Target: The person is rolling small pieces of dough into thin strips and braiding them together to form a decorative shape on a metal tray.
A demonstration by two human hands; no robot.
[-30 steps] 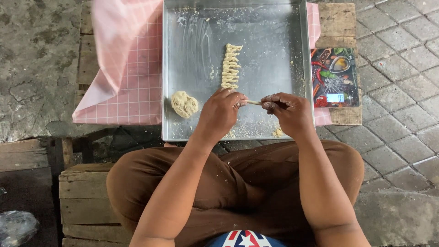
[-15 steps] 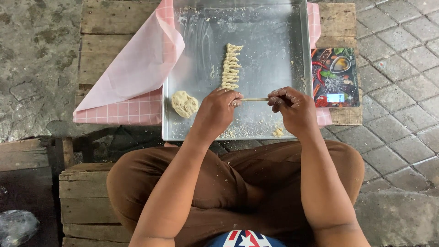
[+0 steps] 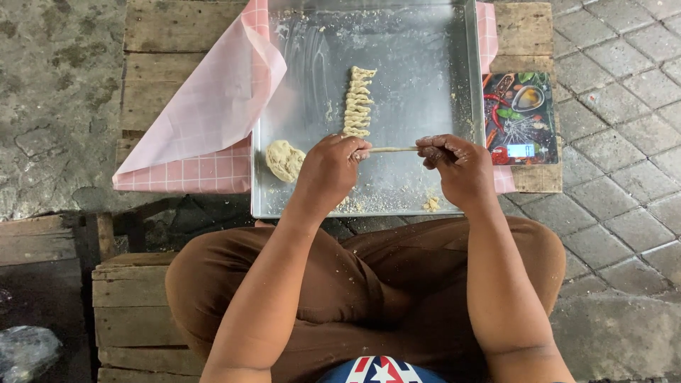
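Observation:
A thin rope of pale dough is stretched between my two hands over a square metal tray. My left hand pinches its left end and my right hand pinches its right end. Just beyond my left hand, a row of several twisted dough pieces lies on the tray. A rounded lump of dough rests at the tray's near left corner. Both hands are dusted with flour.
A pink checked cloth lies folded under the tray's left side on a wooden pallet table. A small flat kitchen scale with a colourful picture top sits right of the tray. Dough crumbs lie near the tray's front edge. A wooden crate is beneath me.
The dough rope between my hands has grown longer as my right hand drew away rightward. The pink cloth's flap has folded over, baring more of the wooden table.

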